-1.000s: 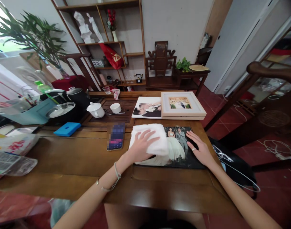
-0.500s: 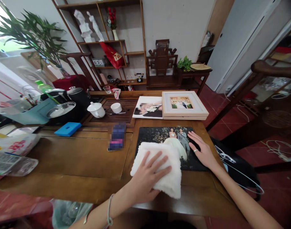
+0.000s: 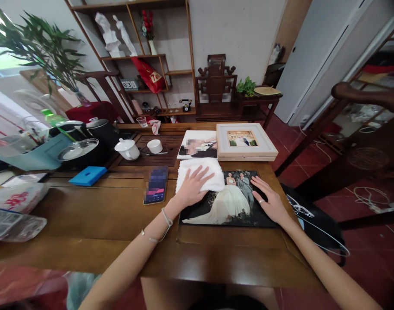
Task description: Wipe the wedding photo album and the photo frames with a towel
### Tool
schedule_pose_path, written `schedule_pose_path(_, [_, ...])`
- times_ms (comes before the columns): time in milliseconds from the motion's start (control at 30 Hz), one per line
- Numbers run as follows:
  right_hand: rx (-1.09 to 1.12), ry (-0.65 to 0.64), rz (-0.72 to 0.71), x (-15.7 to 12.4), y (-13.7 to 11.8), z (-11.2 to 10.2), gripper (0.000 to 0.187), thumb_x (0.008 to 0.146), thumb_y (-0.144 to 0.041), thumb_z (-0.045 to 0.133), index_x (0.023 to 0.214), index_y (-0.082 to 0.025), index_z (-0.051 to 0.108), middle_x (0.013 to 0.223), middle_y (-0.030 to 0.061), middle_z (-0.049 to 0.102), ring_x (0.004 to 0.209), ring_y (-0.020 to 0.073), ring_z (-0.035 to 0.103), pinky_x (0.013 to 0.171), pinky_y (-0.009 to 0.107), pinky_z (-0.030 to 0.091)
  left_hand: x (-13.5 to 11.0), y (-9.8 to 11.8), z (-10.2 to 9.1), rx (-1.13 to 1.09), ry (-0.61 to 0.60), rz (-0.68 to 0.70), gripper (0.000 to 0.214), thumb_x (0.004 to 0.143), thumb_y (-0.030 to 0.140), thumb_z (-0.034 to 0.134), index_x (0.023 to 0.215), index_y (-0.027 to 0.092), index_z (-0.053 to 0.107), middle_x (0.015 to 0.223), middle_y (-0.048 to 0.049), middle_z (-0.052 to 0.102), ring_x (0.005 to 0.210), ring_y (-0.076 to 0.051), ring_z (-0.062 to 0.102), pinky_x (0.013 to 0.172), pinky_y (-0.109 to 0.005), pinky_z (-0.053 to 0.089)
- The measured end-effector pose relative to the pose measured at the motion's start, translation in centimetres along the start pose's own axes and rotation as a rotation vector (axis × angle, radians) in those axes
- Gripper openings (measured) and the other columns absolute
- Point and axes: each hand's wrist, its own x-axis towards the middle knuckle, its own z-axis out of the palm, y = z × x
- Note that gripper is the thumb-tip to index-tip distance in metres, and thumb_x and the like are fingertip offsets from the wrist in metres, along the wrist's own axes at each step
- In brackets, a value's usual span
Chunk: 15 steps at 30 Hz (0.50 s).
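A white fluffy cloth (image 3: 192, 168) lies over the far left corner of a dark photo panel (image 3: 226, 211) with a couple in wedding clothes on it. My left hand (image 3: 194, 186) rests flat on top of the cloth, fingers spread, a pale bracelet at the wrist. At the panel's right side, my right hand (image 3: 268, 200) lies with fingers stretched out, touching its edge area; it wears a ring and holds nothing.
Behind the panel are a photo print (image 3: 197, 146) and a pale framed photo (image 3: 247, 144). A phone (image 3: 155, 185) lies left of the cloth. Further left are a blue block (image 3: 88, 175), a white lidded teapot (image 3: 127, 150) and a white cup (image 3: 154, 146). A dark wooden chair (image 3: 355, 155) stands at right.
My left hand has pushed the cloth away from me, from the panel's near left part to its far left corner, uncovering the dress. My right hand stays at the right side.
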Motion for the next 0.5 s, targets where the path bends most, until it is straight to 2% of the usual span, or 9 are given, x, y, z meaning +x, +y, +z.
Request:
schedule_pose_path(100, [0.001,0.001,0.003,0.0,-0.1,0.0,0.043,0.096,-0.041,0.049,0.133,-0.022,0.06,0.146,0.0121,0.053,0.141,0.0274,0.043,0.118,0.055,0.031,-2.2,2.3,0.2,0.001,-0.023,0.052,0.074,0.083,0.017,0.052,0.153,0.028,0.03,0.164,-0.0052,0.018,0.151,-0.032,0.007,0.117,-0.064,0.009])
schedule_pose_path(233, [0.009,0.012,0.003,-0.1,-0.2,0.2,0.043,0.095,-0.041,0.05,0.133,-0.024,0.06,0.145,0.0111,0.054,0.141,0.0278,0.043,0.118,0.056,0.032,-6.4,7.1,0.0,-0.035,-0.103,0.185,0.09,0.074,0.017,0.059,0.156,0.029,0.022,0.165,-0.0051,0.008,0.151,-0.034,-0.001,0.116,-0.068,0.001])
schedule_pose_path(333, [0.006,0.012,0.0,-0.1,-0.2,0.1,0.042,0.095,-0.041,0.05,0.133,-0.024,0.06,0.145,0.011,0.055,0.14,0.0274,0.044,0.118,0.055,0.033,-8.4,9.8,-0.3,-0.064,-0.18,0.268,0.098,0.069,0.017,0.062,0.156,0.027,0.02,0.165,-0.0057,0.004,0.151,-0.037,-0.004,0.115,-0.07,-0.002])
schedule_pose_path(400, [0.002,0.011,0.001,-0.1,-0.3,0.1,0.042,0.096,-0.041,0.05,0.133,-0.024,0.06,0.145,0.0107,0.055,0.14,0.0268,0.044,0.118,0.054,0.033,-8.4,10.2,-0.3,-0.072,-0.204,0.275,0.097,0.07,0.017,0.062,0.156,0.027,0.02,0.165,-0.0054,0.004,0.151,-0.037,-0.002,0.115,-0.07,0.0])
schedule_pose_path(500, [-0.005,0.007,0.003,0.0,-0.3,0.0,0.042,0.096,-0.041,0.05,0.133,-0.024,0.06,0.145,0.0102,0.054,0.14,0.0264,0.043,0.118,0.053,0.032,-6.3,9.2,-0.1,-0.061,-0.171,0.231,0.09,0.076,0.02,0.061,0.156,0.028,0.021,0.165,-0.0053,0.006,0.151,-0.035,0.002,0.115,-0.069,0.004])
